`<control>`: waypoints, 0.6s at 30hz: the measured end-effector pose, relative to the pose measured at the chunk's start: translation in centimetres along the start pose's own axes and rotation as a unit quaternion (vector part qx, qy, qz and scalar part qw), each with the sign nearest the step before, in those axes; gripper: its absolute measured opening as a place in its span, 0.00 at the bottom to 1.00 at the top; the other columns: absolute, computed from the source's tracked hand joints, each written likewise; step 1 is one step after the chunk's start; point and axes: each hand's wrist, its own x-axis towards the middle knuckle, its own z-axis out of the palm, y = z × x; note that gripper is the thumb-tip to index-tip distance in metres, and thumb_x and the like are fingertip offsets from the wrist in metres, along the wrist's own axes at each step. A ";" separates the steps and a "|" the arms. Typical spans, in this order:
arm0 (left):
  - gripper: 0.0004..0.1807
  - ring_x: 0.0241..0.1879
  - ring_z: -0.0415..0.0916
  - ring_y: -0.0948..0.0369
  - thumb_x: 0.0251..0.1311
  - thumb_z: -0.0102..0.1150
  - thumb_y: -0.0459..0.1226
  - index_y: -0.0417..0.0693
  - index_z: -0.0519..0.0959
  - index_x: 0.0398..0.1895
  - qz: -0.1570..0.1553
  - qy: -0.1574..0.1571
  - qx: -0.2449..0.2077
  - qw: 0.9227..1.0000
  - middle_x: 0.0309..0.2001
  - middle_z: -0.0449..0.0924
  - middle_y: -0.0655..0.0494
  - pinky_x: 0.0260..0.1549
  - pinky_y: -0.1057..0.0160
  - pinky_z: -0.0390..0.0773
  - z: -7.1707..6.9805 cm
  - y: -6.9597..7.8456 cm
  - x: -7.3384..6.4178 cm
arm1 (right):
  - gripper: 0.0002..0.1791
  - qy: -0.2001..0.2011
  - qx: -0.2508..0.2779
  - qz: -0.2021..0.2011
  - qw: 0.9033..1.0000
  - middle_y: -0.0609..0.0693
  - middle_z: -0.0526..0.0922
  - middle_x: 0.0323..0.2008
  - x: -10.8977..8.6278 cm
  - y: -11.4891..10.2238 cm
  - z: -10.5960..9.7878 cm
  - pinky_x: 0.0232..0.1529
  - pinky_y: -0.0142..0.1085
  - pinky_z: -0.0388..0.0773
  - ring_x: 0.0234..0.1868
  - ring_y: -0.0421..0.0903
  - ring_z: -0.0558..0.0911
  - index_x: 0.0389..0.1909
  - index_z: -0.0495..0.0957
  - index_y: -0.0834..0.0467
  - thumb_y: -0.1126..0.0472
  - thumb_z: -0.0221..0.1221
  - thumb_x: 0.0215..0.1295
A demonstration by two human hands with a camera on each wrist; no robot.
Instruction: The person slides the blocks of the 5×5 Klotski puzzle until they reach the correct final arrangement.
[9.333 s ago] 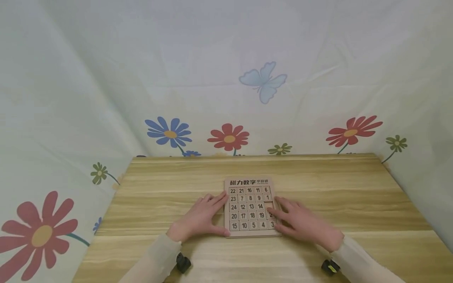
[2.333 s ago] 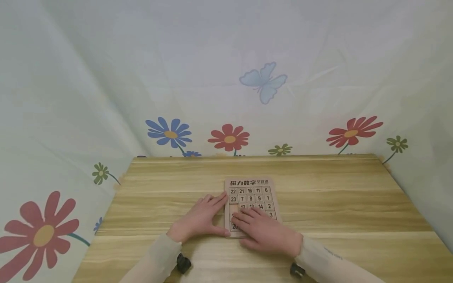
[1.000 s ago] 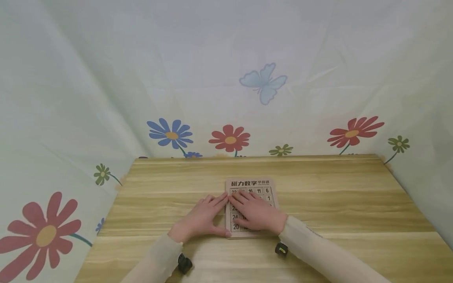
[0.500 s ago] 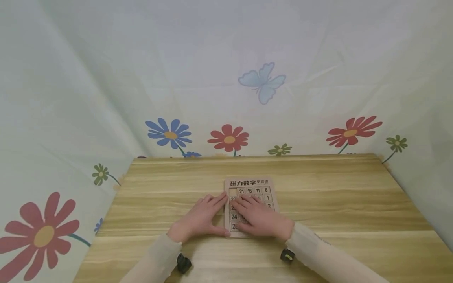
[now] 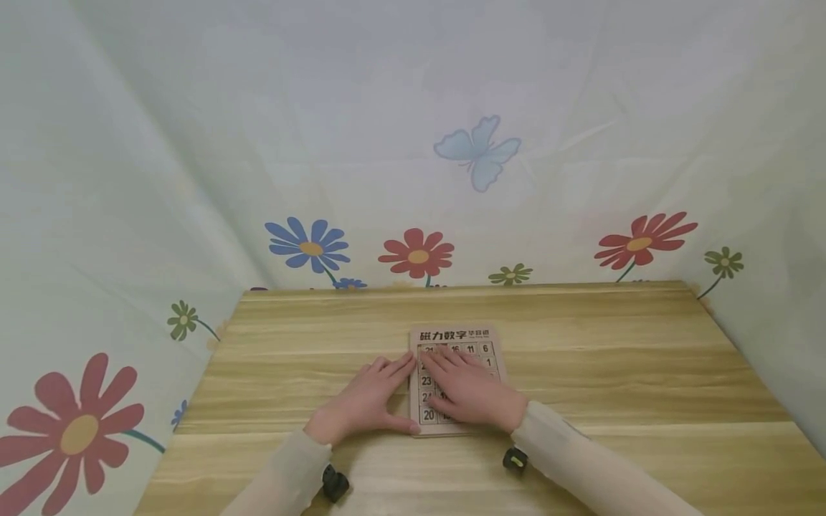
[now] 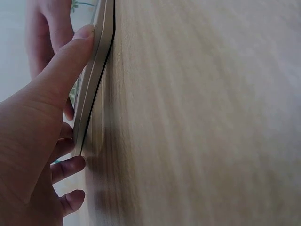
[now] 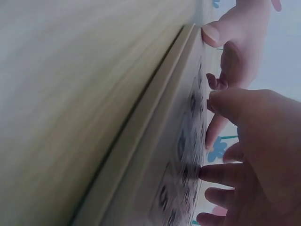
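A wooden sliding number puzzle (image 5: pixel 454 335) lies flat on the table, with rows of numbered tiles below a printed heading. My left hand (image 5: pixel 363 403) steadies its left side, fingertips at the upper left edge and the thumb (image 6: pixel 70 56) on the near left corner. My right hand (image 5: pixel 474 390) lies over the tiles, its fingertips touching the top left ones. Tile 21 (image 5: pixel 429 350) is at the top left, with a dark gap to its right. Tiles 23 (image 5: pixel 426 381) and 20 (image 5: pixel 429 415) show lower in the left column. The right hand covers many middle tiles.
The puzzle sits mid-table on a wood-grain tabletop (image 5: pixel 613 358). A pale cloth (image 5: pixel 361 143) printed with flowers and a butterfly hangs behind and at the sides. Black wrist devices show at the left wrist (image 5: pixel 335 484) and right wrist (image 5: pixel 515 459).
My right hand works along the left column up to the top row. The gap at the top left corner has been filled by tile 21 sliding left. My left hand stays put.
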 end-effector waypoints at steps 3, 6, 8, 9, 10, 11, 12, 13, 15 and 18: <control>0.67 0.65 0.65 0.57 0.47 0.64 0.77 0.52 0.53 0.84 -0.001 -0.001 0.002 1.000 0.84 0.50 0.58 0.69 0.45 0.67 -0.2 0.1 -0.1 | 0.40 -0.005 0.026 0.005 1.000 0.59 0.62 0.79 0.5 -0.4 -0.2 0.77 0.60 0.56 0.80 0.59 0.58 0.83 0.53 0.59 0.43 0.50 0.80; 0.66 0.65 0.65 0.57 0.48 0.65 0.76 0.52 0.54 0.84 0.000 0.000 0.000 1.000 0.84 0.51 0.58 0.68 0.46 0.68 -0.2 0.2 -0.1 | 0.39 -0.008 0.035 0.008 0.999 0.60 0.62 0.79 0.6 -0.4 -0.5 0.77 0.61 0.56 0.80 0.60 0.58 0.83 0.53 0.60 0.44 0.50 0.81; 0.67 0.66 0.65 0.56 0.48 0.65 0.76 0.51 0.54 0.84 -0.001 0.000 0.000 1.000 0.84 0.51 0.57 0.69 0.45 0.67 -0.1 0.1 0.0 | 0.38 -0.005 0.035 0.004 0.999 0.60 0.63 0.78 0.3 0.0 -0.5 0.77 0.61 0.56 0.80 0.61 0.59 0.81 0.57 0.61 0.45 0.51 0.81; 0.67 0.66 0.65 0.56 0.47 0.65 0.76 0.51 0.54 0.84 -0.001 0.001 0.000 1.000 0.84 0.51 0.57 0.70 0.44 0.67 0.0 0.1 0.0 | 0.37 -0.002 0.032 0.002 0.999 0.61 0.64 0.78 0.1 0.2 -0.5 0.76 0.62 0.57 0.79 0.62 0.60 0.80 0.59 0.62 0.46 0.51 0.80; 0.67 0.66 0.65 0.55 0.47 0.65 0.76 0.51 0.55 0.84 -0.001 0.001 0.000 1.000 0.84 0.51 0.57 0.70 0.44 0.66 0.0 0.1 0.0 | 0.36 0.002 0.024 0.002 1.000 0.61 0.65 0.77 -0.2 0.5 -0.5 0.76 0.62 0.58 0.79 0.63 0.61 0.79 0.61 0.63 0.47 0.52 0.80; 0.67 0.67 0.65 0.55 0.47 0.64 0.77 0.51 0.55 0.84 -0.001 0.002 0.001 1.000 0.84 0.51 0.56 0.70 0.44 0.66 0.0 0.1 0.0 | 0.36 0.007 0.019 0.001 1.000 0.61 0.66 0.77 -0.5 0.8 -0.4 0.75 0.63 0.59 0.78 0.64 0.61 0.78 0.63 0.63 0.47 0.53 0.79; 0.67 0.67 0.65 0.55 0.47 0.64 0.77 0.51 0.55 0.84 0.000 0.002 0.001 1.000 0.84 0.51 0.56 0.71 0.43 0.65 0.1 0.0 0.0 | 0.35 0.013 0.009 0.002 1.000 0.61 0.67 0.76 -0.8 1.1 -0.4 0.75 0.63 0.59 0.78 0.64 0.62 0.77 0.64 0.64 0.47 0.54 0.79; 0.68 0.68 0.64 0.55 0.46 0.64 0.77 0.51 0.55 0.84 -0.001 0.003 0.002 1.000 0.84 0.51 0.57 0.71 0.43 0.65 0.1 0.0 0.0 | 0.35 0.021 0.000 0.003 1.000 0.62 0.69 0.75 -1.1 1.4 -0.3 0.74 0.64 0.60 0.77 0.65 0.63 0.76 0.66 0.65 0.48 0.56 0.78; 0.68 0.69 0.64 0.54 0.46 0.63 0.78 0.51 0.54 0.84 -0.001 0.003 0.003 1.000 0.84 0.51 0.57 0.72 0.43 0.63 0.1 0.0 0.0 | 0.35 0.032 -0.018 0.012 0.999 0.62 0.70 0.74 -1.7 2.0 -0.3 0.74 0.64 0.61 0.76 0.65 0.64 0.76 0.67 0.65 0.48 0.57 0.77; 0.69 0.71 0.63 0.54 0.45 0.63 0.78 0.52 0.54 0.84 -0.002 0.004 0.002 1.000 0.84 0.51 0.57 0.74 0.42 0.61 0.1 -0.1 0.0 | 0.35 0.044 -0.035 0.018 0.998 0.62 0.72 0.73 -2.2 2.5 -0.3 0.74 0.62 0.62 0.76 0.65 0.66 0.75 0.68 0.65 0.47 0.57 0.77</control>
